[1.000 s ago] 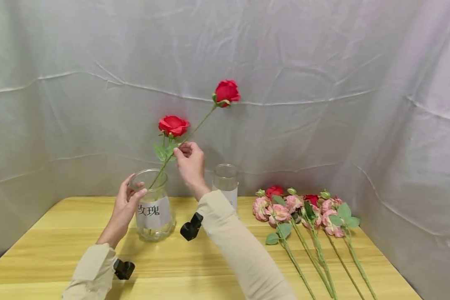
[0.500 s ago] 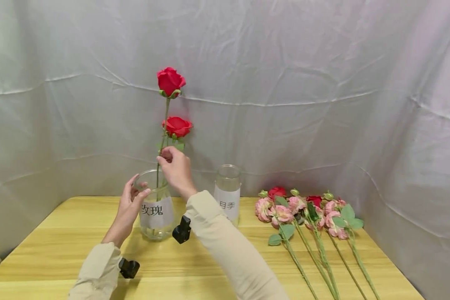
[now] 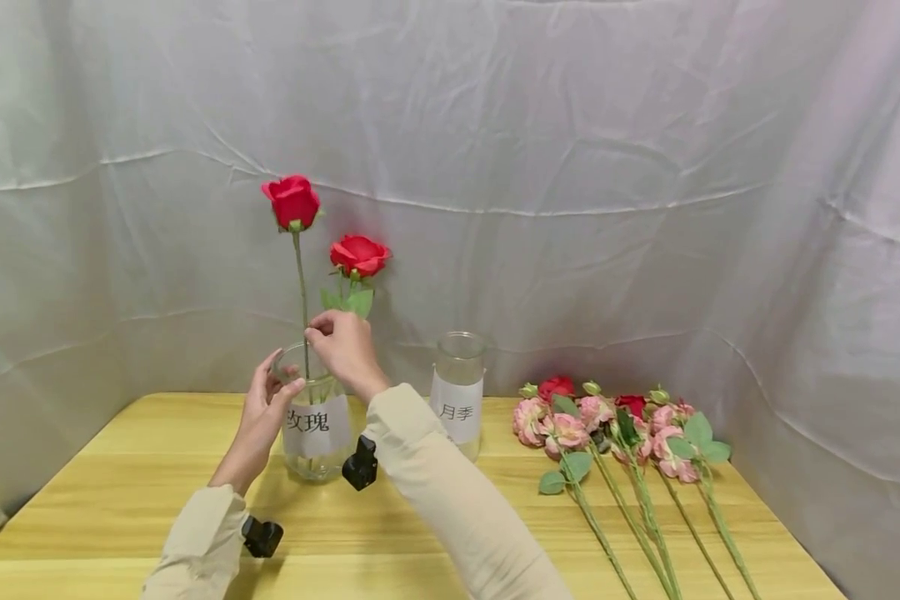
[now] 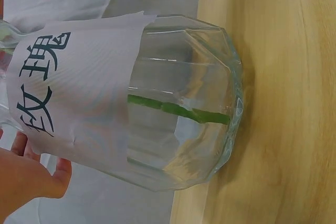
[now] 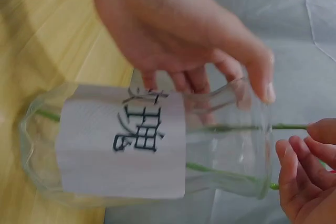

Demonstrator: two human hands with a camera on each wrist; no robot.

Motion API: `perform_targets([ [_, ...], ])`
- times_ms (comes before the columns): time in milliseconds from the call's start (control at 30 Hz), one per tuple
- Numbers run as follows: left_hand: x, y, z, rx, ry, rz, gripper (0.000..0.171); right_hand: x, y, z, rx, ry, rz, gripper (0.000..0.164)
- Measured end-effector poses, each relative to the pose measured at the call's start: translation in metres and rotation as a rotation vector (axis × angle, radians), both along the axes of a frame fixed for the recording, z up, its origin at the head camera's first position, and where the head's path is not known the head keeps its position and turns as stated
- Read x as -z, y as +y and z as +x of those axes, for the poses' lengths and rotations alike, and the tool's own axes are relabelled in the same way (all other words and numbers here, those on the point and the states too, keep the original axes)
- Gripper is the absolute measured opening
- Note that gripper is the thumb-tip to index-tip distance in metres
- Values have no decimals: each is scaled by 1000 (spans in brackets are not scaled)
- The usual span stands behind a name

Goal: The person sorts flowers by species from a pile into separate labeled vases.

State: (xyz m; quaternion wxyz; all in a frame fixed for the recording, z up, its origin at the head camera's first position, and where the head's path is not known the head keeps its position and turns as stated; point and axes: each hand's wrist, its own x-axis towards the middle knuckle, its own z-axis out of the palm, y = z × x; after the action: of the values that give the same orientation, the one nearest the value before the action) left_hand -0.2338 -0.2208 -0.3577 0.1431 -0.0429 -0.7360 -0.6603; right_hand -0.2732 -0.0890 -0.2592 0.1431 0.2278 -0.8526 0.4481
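My left hand (image 3: 258,421) holds the neck of a clear glass vase (image 3: 311,467), its thumb at the rim. A white paper label (image 4: 79,87) with dark characters wraps the vase. With thumb and fingertips, my right hand (image 3: 347,350) pinches the stem of a red rose (image 3: 292,202) just above the vase mouth. That stem runs down inside the glass, as the right wrist view shows. Another red rose (image 3: 360,255) with green leaves stands in the same vase, leaning right. In the left wrist view, a green stem (image 4: 178,110) shows below the label, reaching the vase bottom.
A second, narrower glass vase (image 3: 461,346) with its own paper label stands to the right. Several pink flowers (image 3: 566,433) and red roses (image 3: 555,387) lie at the table's right, stems toward the front. Grey cloth (image 3: 570,125) hangs behind the wooden table (image 3: 120,500).
The pinched rose has swung from leaning right to nearly upright at the left, and its bloom has dropped over the last half second. My right hand moved left and down; my left hand stays on the vase.
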Motion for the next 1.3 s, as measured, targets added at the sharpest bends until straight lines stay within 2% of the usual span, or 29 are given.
perform_targets([
  [267, 2, -2, -1, 4, 6, -17, 73, 2, 5, -1, 45, -3, 41, 10],
  [567, 1, -3, 0, -5, 11, -17, 73, 3, 11, -1, -3, 11, 55, 13],
  [867, 1, -5, 3, -19, 15, -28, 71, -9, 35, 0, -93, -39, -217, 16],
  [967, 2, -6, 3, -17, 20, -33, 71, -14, 48, 3, -125, -8, -236, 16],
  [1100, 2, -5, 3, -21, 24, -30, 70, -18, 68, 10, -136, 82, -207, 16],
  [1200, 3, -5, 2, -21, 23, -29, 71, -21, 84, 19, -128, 151, -168, 16],
  [1300, 3, -6, 3, -19, 19, -38, 71, -23, 100, 30, -147, 179, -166, 16],
])
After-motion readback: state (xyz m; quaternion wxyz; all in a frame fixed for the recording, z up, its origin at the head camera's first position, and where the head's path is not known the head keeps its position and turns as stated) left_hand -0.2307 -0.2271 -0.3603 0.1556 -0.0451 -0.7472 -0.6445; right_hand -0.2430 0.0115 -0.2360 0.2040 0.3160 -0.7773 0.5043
